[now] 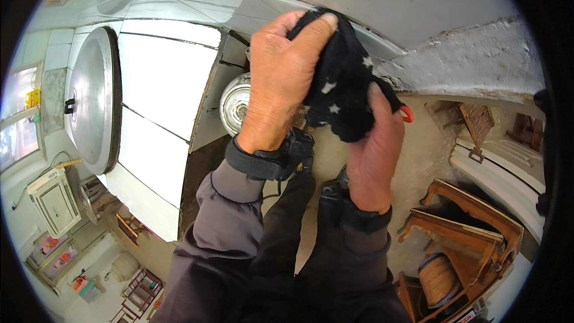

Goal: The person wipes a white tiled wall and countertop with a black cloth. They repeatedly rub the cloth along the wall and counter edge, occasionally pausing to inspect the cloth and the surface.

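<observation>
A black cloth item with white stars point(343, 76) is held up between my two hands, close to the wall. My left hand point(287, 72) pinches its upper edge between thumb and fingers. Lower down at its right side, my right hand point(376, 152) grips it; those fingers are partly hidden by the cloth. A red loop point(406, 113) shows just beyond my right hand. Black straps with dark devices are around both wrists. Behind my left wrist, a round metal lid or pot point(236, 103) is partly covered from view.
To the left, a large metal lid point(96, 101) with a black knob lies on a white tiled counter point(157, 76). Wooden furniture point(466, 233) stands at the lower right, below a pale panel-like object point(497, 166). A rough plaster ledge point(466, 63) juts out at upper right.
</observation>
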Motion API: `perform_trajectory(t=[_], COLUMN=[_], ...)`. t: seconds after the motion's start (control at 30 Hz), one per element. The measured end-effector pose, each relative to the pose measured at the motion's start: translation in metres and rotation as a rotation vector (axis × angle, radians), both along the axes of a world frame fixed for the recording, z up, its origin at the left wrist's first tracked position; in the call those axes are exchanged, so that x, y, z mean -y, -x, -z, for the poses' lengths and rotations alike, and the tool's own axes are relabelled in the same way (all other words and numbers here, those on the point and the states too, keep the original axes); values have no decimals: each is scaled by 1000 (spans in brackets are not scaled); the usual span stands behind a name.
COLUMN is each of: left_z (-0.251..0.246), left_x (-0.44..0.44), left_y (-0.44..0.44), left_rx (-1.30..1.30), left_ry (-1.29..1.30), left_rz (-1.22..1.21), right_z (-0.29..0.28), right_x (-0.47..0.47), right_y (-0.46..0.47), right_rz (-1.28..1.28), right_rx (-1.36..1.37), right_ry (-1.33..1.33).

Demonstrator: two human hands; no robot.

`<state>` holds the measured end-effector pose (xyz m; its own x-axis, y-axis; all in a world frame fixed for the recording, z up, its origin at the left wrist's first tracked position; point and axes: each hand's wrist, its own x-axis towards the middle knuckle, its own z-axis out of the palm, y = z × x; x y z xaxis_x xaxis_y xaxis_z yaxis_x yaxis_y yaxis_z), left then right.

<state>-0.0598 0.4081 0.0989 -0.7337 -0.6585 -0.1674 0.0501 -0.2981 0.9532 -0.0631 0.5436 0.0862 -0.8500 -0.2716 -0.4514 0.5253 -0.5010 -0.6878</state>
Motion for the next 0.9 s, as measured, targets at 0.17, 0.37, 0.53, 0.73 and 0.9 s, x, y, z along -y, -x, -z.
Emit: perform_trajectory(t=[0.17, 0.37, 0.53, 0.73, 0.9], left_z=[-9, 13, 0, -3, 1], left_x=[42, 1, -46, 29, 93], left_y=[-7, 2, 13, -3, -12], left_rx=[-73, -65, 18, -104, -279], left_ry=[-63, 145, 169, -105, -223], left_rz=[-167, -105, -107, -196, -271], right_z=[3, 21, 17, 6, -5], right_x=[28, 15, -6, 9, 25], right_y=[-7, -10, -12, -21, -24], right_rz=[4, -36, 157, -76, -201], right_rx=[-54, -248, -57, -66, -101], right_ry=[170, -396, -7, -64, -89])
